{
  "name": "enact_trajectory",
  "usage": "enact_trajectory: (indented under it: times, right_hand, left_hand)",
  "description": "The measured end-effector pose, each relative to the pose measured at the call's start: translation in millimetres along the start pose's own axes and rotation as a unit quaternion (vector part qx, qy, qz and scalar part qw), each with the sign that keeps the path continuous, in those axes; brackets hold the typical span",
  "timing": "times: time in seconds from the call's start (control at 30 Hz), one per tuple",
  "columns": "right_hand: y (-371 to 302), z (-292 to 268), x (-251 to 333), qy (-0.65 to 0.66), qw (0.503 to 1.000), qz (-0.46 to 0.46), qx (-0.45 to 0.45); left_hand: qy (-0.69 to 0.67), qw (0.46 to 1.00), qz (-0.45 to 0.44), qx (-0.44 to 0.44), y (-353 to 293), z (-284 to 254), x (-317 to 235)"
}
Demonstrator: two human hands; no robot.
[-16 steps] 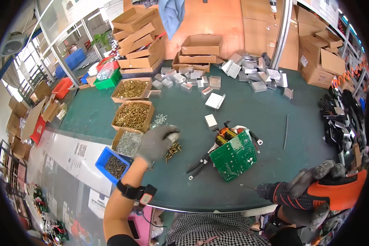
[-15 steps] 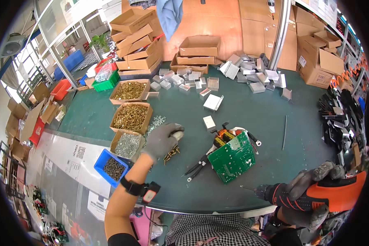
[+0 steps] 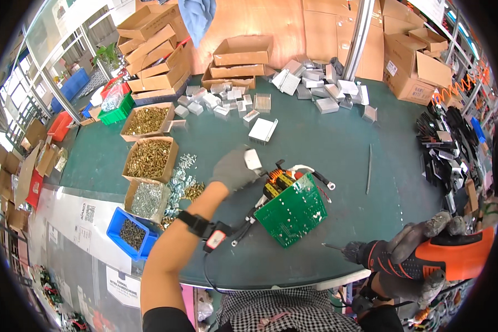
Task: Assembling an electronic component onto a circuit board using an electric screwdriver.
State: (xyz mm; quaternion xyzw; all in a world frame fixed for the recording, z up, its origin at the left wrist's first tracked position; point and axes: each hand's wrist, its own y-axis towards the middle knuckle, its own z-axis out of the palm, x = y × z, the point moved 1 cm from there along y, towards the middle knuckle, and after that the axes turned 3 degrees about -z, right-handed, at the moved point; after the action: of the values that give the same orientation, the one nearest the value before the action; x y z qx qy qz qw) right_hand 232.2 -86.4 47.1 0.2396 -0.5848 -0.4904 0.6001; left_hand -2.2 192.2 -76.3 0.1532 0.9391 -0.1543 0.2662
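The step now looks like getting a small metal block (image 3: 253,159) for the green board (image 3: 293,214). The block is just up and left of the board, near its copper coil (image 3: 275,176). The board sits tilted in the middle of the table (image 3: 346,221), with its parts under it.

The left hand (image 3: 232,168), in a grey glove, is at the block. Its fingers are partly bent and touch the block's left side. The hand is blurry, so I can't tell if the grip is tight or if the block is off the table. The next move seems to need a good pinch on the block, then a careful lift that doesn't bump the board or its wires.

The left arm reaches up from the bottom and leans to the right. The right hand (image 3: 406,240) stays low, by the near edge. Its fingers are wrapped around an orange and black drill (image 3: 454,257), holding it on its side. The thin bit (image 3: 332,247) points left, near the board but not touching it.
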Motion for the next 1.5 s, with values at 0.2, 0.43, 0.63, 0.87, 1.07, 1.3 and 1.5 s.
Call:
enact_trajectory:
  times: [0.2,0.43,0.63,0.87,1.07,1.3,1.5]
  right_hand:
    - [0.6,9.0,1.1,0.032,0.999,0.004,0.021]
    - [1.7,19.9,14.8,0.070,0.997,0.002,0.043]
    - [-1.0,26.2,28.6,0.085,0.994,-0.002,0.069]
    - [-1.0,32.6,41.3,0.093,0.991,-0.014,0.096]
    - [2.6,44.6,39.4,0.107,0.987,-0.020,0.114]
    - [8.8,55.2,30.9,0.135,0.983,-0.017,0.125]
    - [13.1,56.6,11.4,0.158,0.982,-0.019,0.098]
  left_hand:
    - [-0.633,0.762,-0.034,0.128,-91.4,-24.7,28.0]
    - [-0.541,0.833,-0.002,0.115,-148.7,-27.4,35.5]
    - [-0.261,0.955,0.074,-0.123,-149.7,-18.6,21.0]
    - [-0.365,0.926,0.087,0.041,-128.5,6.2,35.1]
    - [-0.480,0.869,-0.027,0.119,-127.6,18.3,7.0]
    - [-0.617,0.770,-0.042,0.156,-135.3,29.7,-3.3]
    - [-0.620,0.759,-0.071,0.186,-136.8,34.1,-9.8]
